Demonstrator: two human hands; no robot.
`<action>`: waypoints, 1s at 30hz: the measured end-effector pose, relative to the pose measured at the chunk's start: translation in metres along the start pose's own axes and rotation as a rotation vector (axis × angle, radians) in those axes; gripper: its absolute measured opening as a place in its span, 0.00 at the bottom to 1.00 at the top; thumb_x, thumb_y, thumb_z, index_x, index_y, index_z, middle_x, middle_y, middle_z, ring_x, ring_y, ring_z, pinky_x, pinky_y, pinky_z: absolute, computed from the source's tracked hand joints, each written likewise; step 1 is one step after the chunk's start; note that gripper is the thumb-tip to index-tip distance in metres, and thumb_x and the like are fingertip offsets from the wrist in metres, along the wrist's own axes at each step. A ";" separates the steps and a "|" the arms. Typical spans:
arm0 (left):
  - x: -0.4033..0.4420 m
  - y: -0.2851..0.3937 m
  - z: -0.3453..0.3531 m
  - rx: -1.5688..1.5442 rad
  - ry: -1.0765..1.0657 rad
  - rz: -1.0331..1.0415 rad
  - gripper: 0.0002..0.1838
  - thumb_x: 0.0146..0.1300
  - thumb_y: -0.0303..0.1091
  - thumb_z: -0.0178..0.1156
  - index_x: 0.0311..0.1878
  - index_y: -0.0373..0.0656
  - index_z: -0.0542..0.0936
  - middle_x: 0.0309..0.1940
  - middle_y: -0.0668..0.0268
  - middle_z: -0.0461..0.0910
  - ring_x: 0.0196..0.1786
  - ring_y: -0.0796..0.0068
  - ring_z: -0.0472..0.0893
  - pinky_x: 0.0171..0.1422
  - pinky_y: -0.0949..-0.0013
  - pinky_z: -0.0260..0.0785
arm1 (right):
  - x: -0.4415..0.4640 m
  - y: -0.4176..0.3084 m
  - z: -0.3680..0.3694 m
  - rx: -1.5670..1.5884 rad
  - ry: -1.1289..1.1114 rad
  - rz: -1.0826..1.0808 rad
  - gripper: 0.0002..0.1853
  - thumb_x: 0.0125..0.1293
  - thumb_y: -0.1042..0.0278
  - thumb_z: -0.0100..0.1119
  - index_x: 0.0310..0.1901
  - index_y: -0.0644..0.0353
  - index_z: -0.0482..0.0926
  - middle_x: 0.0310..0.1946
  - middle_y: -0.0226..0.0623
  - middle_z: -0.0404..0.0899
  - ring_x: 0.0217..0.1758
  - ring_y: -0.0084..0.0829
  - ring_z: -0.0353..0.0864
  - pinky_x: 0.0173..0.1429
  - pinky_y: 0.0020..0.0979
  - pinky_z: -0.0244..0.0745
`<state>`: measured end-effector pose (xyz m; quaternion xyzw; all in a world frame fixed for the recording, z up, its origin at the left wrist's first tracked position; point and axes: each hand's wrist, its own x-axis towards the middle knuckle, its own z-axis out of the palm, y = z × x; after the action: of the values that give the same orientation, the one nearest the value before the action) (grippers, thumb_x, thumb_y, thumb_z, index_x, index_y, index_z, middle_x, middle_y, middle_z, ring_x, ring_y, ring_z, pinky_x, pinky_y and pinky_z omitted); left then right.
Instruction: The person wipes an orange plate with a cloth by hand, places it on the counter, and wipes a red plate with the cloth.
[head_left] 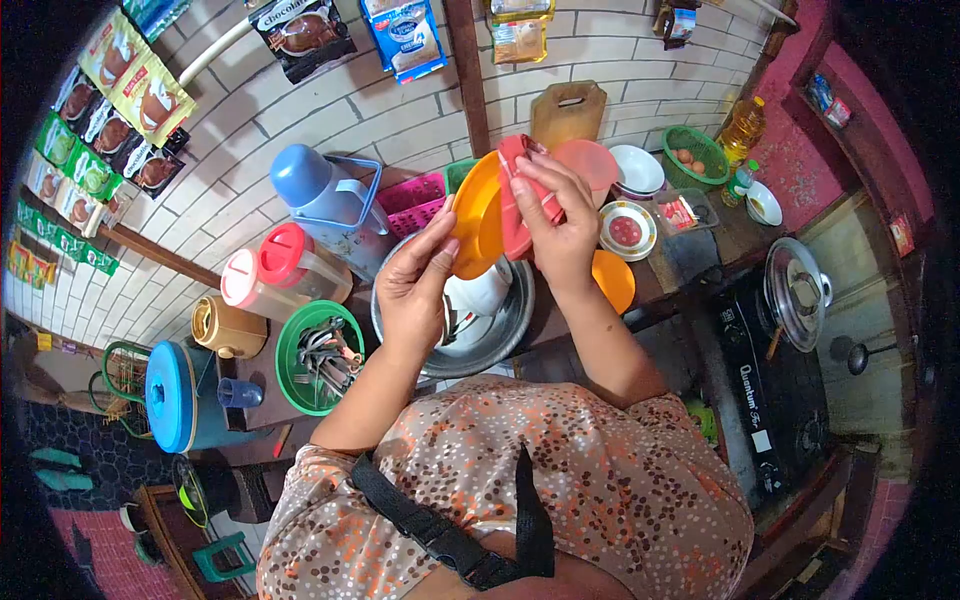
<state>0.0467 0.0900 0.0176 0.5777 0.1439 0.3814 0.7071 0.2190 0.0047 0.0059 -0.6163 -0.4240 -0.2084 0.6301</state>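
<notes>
Above a metal basin (512,345), my left hand (420,285) grips the edge of an orange plate (478,228), thumb on the near side. My right hand (562,220) is closed on a folded red cloth (512,205) pressed against the plate's right side. The plate is tilted up on edge. Below it, a white bowl (482,292) and some utensils lie in the basin, partly hidden by my hands and the plate. Just right of my right forearm is another orange plate (613,282), next to a patterned white plate (628,230).
To the left stand a green basket of cutlery (300,335), lidded containers (290,255) and a blue thermos (330,195). White bowls (637,168), a green basket with eggs (700,148) and an oil bottle (742,128) are right. A gas stove (765,390) holds a lidded pot (797,290).
</notes>
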 end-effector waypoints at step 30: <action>0.016 -0.001 0.000 -0.081 0.051 -0.053 0.18 0.77 0.26 0.62 0.68 0.43 0.81 0.66 0.62 0.84 0.61 0.74 0.86 0.59 0.67 0.84 | 0.024 -0.011 -0.017 -0.114 -0.112 -0.093 0.15 0.65 0.68 0.74 0.54 0.49 0.90 0.55 0.34 0.90 0.55 0.38 0.86 0.62 0.37 0.76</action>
<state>0.0577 0.1012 0.0209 0.5347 0.1613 0.3826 0.7360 0.2284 -0.0066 0.0328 -0.6416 -0.4739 -0.2266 0.5589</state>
